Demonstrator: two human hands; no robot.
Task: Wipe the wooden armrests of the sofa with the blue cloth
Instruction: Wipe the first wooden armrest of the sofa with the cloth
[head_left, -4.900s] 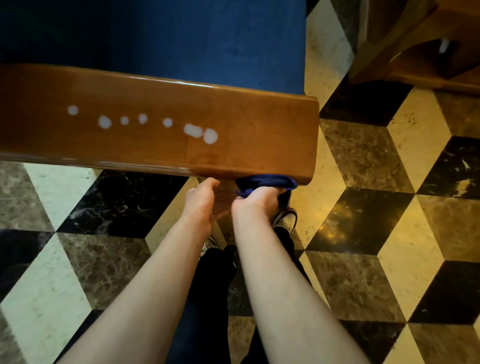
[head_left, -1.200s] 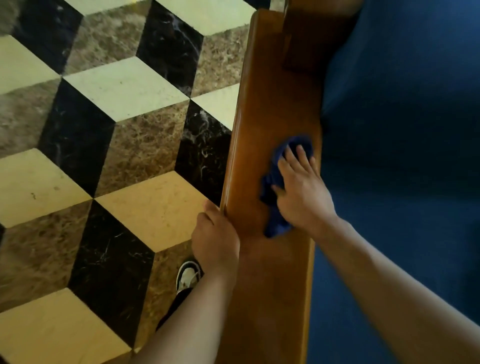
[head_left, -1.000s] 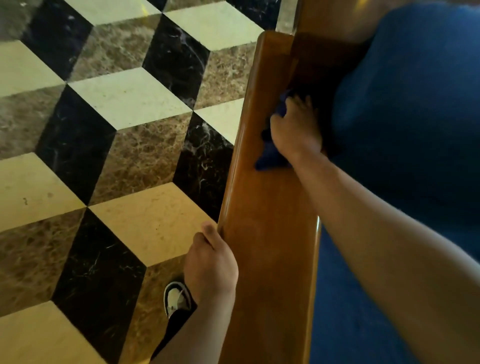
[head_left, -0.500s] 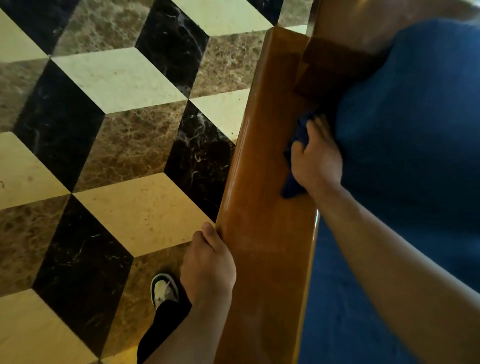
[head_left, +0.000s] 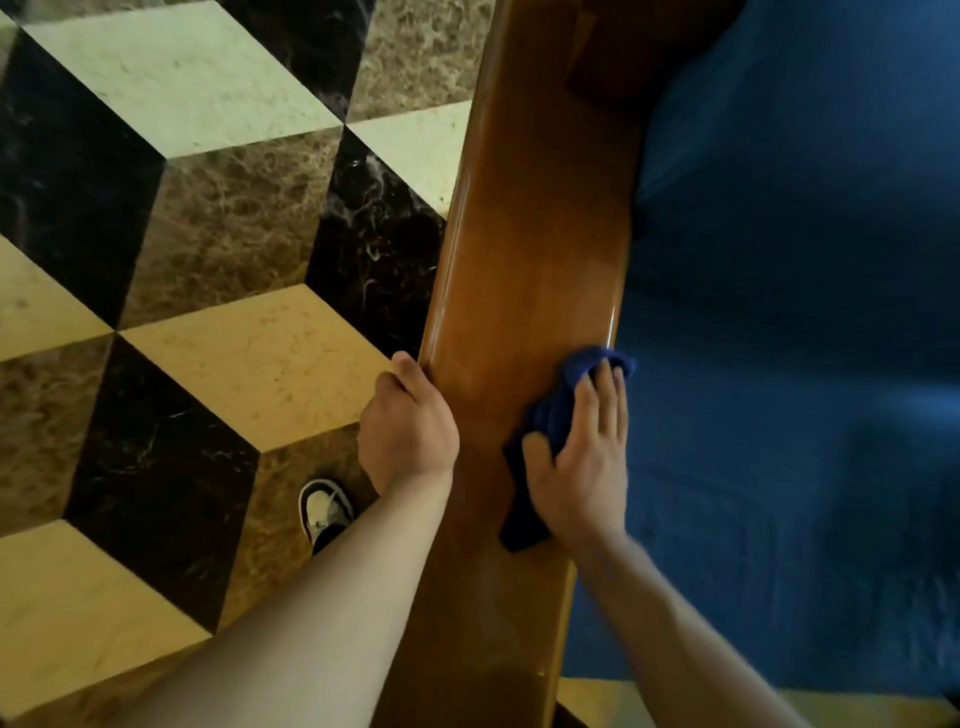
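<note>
Right grip (head_left: 582, 457), fingers flat, presses blue cloth (head_left: 549, 415) on wooden armrest (head_left: 524, 260), cloth lapping inner edge by blue seat (head_left: 779, 364). Left grip (head_left: 408, 431) curls round outer edge. Polished top stretches ahead.

Glossy amber-brown armrest (head_left: 524, 270) — navy cloth (head_left: 545, 426), blue cushion (head_left: 789, 312), floor (head_left: 208, 291) of cream, brown, black diamonds.

We have one head-worn view, looking steeply down and close over the glossy brown wooden armrest (head_left: 524, 270), which runs from 6 toward 12 o'clock.
</note>
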